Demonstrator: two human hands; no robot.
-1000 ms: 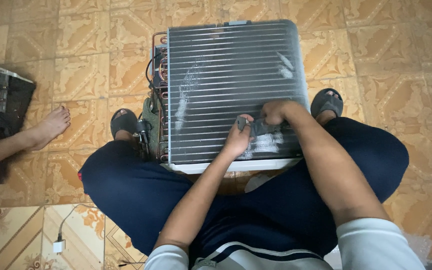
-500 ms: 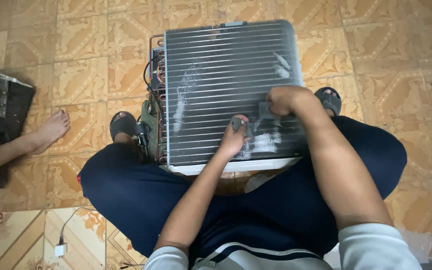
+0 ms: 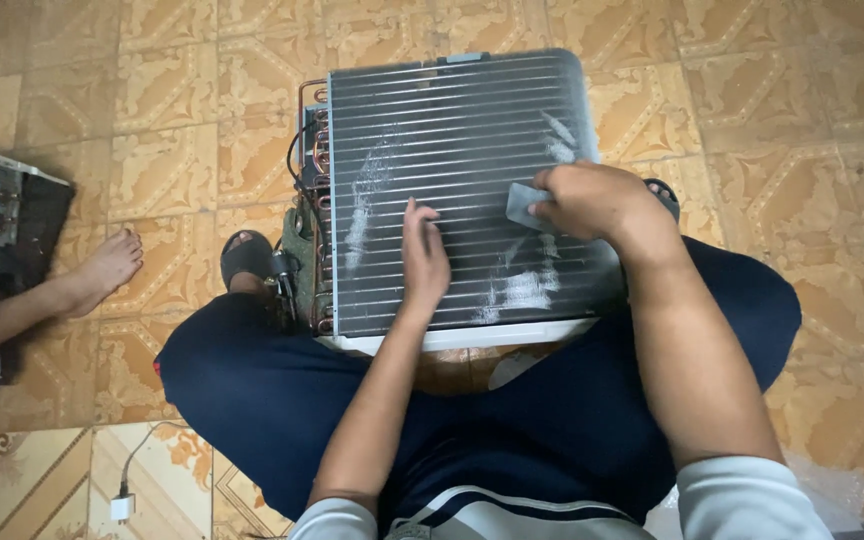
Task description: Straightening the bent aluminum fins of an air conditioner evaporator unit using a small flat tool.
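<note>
A seated person in dark trousers works over a finned coil unit (image 3: pixel 452 180), a grey slab of thin metal fins that lies flat across their lap and on the patterned tile floor (image 3: pixel 802 120). The right hand (image 3: pixel 592 200) is curled shut around a small flat grey tool (image 3: pixel 524 205), pressing it against the fins near the unit's right edge. The left hand (image 3: pixel 422 255) lies open and flat on the fins toward the middle of the unit, fingers stretched out, gripping nothing. Whitish streaks (image 3: pixel 367 195) mark the fins left of centre, with more patches below the right hand. Copper tubing (image 3: pixel 314 150) and dark wires run down the unit's left side. The person's sandalled foot (image 3: pixel 247 258) shows just left of the unit. Further left, another person's bare foot (image 3: pixel 102 268) rests on the floor beside a dark metal casing (image 3: pixel 2 220). Below and left of the unit, a white plug (image 3: pixel 120 507) and cord lie on the tiles.
</note>
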